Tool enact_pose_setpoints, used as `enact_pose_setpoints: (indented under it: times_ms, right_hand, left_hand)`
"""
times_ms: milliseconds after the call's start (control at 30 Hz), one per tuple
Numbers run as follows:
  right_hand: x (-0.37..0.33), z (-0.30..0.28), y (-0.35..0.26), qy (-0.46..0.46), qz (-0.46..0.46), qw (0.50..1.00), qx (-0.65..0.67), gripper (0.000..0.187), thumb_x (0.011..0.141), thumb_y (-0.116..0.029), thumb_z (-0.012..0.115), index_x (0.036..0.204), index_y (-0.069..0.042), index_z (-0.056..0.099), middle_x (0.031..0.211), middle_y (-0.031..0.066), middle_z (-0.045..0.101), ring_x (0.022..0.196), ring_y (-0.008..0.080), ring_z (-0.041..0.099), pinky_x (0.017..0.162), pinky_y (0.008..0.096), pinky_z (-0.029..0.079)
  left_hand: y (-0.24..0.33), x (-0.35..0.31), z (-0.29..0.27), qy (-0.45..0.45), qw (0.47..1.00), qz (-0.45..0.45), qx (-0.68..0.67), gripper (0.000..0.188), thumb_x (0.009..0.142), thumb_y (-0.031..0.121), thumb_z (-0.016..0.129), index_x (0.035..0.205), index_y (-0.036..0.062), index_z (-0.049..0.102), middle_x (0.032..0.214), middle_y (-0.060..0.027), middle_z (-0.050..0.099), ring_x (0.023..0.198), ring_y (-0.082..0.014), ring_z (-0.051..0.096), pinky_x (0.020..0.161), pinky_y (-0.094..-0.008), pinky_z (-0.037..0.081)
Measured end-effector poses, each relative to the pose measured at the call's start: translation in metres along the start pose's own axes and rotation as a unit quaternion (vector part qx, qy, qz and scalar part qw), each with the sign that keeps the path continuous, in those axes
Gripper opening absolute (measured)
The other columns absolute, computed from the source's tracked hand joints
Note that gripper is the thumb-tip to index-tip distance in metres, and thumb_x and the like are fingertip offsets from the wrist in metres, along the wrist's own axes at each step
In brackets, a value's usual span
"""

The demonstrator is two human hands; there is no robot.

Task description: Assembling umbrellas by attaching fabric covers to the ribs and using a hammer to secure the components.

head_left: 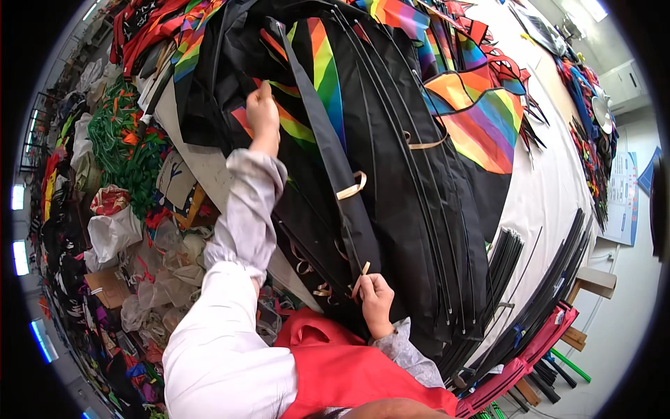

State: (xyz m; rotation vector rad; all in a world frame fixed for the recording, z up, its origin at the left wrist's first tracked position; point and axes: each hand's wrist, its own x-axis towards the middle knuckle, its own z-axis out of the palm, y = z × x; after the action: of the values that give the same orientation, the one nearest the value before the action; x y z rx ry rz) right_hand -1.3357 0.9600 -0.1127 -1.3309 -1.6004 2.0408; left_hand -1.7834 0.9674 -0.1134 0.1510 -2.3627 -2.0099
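Black fabric with rainbow-striped panels [324,77] is spread in front of me, like kite cloth. Along it runs a long narrow black sleeve [324,143], a beige tie [351,186] around its middle. My right hand [375,300] is closed at the sleeve's near end, pinching another beige strip [365,269] between thumb and fingers. Farther off, my left hand [263,119] is closed over the black and rainbow cloth left of the sleeve; what its fingers hold is hidden. Thin black rods [412,167] lie lengthwise on the fabric to the right.
A white-covered table [541,185] lies under the cloth, with bundles of black rods [506,258] on its right side. Left of it are plastic bags [115,230], green netting-like strands [122,133] and a cardboard piece [106,288]. Another rainbow panel [481,133] sits at right.
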Motion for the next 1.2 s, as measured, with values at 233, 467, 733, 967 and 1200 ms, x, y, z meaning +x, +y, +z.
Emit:
enact_pose_setpoints:
  times_ms: [233, 467, 733, 967, 1200]
  right_hand:
    - [-0.003, -0.003, 0.002, -0.044, 0.036, 0.998, 0.004, 0.017, 0.094, -0.008, 0.053, 0.078, -0.003, 0.057, 0.064, 0.0031, 0.06, 0.053, 0.0066, 0.041, 0.05, 0.0182, 0.035]
    - [0.004, -0.009, -0.008, -0.045, 0.08, 0.996, -0.006, 0.017, 0.091, -0.008, 0.058, 0.075, -0.002, 0.061, 0.06, 0.0015, 0.058, 0.051, 0.0073, 0.041, 0.05, 0.0194, 0.035]
    - [0.014, -0.019, -0.058, 0.014, 0.015, 0.989, -0.146, 0.015, 0.088, -0.008, 0.064, 0.075, -0.001, 0.066, 0.056, 0.0002, 0.055, 0.048, 0.0084, 0.042, 0.048, 0.0213, 0.035]
    - [0.007, -0.031, -0.086, 0.031, 0.034, 0.98, -0.196, 0.013, 0.088, -0.008, 0.064, 0.078, 0.0, 0.067, 0.054, 0.0005, 0.055, 0.048, 0.0086, 0.042, 0.047, 0.0217, 0.033]
    - [0.0, -0.037, -0.096, 0.013, 0.085, 0.973, -0.215, 0.013, 0.088, -0.01, 0.065, 0.082, 0.001, 0.069, 0.055, 0.0007, 0.056, 0.048, 0.0096, 0.042, 0.047, 0.0227, 0.034]
  left_hand:
    - [0.037, 0.181, 0.073, -0.019, 0.988, -0.149, 0.021, 0.063, 0.082, 0.054, 0.061, 0.108, -0.0034, 0.063, 0.094, -0.0162, 0.061, 0.079, -0.0276, 0.056, 0.065, -0.0383, 0.049]
    - [0.006, 0.183, 0.068, 0.028, 0.976, 0.03, 0.216, 0.041, 0.081, 0.036, 0.066, 0.103, 0.0009, 0.069, 0.095, -0.0147, 0.069, 0.083, -0.0308, 0.064, 0.073, -0.0371, 0.051]
    - [-0.006, 0.157, 0.048, 0.104, 0.903, 0.183, 0.374, 0.026, 0.081, 0.026, 0.065, 0.099, 0.0073, 0.072, 0.091, -0.0114, 0.073, 0.08, -0.0331, 0.067, 0.072, -0.0388, 0.052]
    - [-0.019, 0.16, 0.047, 0.116, 0.871, 0.256, 0.404, 0.026, 0.081, 0.024, 0.067, 0.099, 0.0078, 0.072, 0.088, -0.0111, 0.073, 0.08, -0.0334, 0.067, 0.072, -0.0386, 0.051]
    - [-0.04, 0.17, 0.039, 0.128, 0.836, 0.343, 0.41, 0.02, 0.082, 0.019, 0.063, 0.096, 0.0088, 0.071, 0.087, -0.011, 0.072, 0.074, -0.034, 0.066, 0.067, -0.041, 0.052]
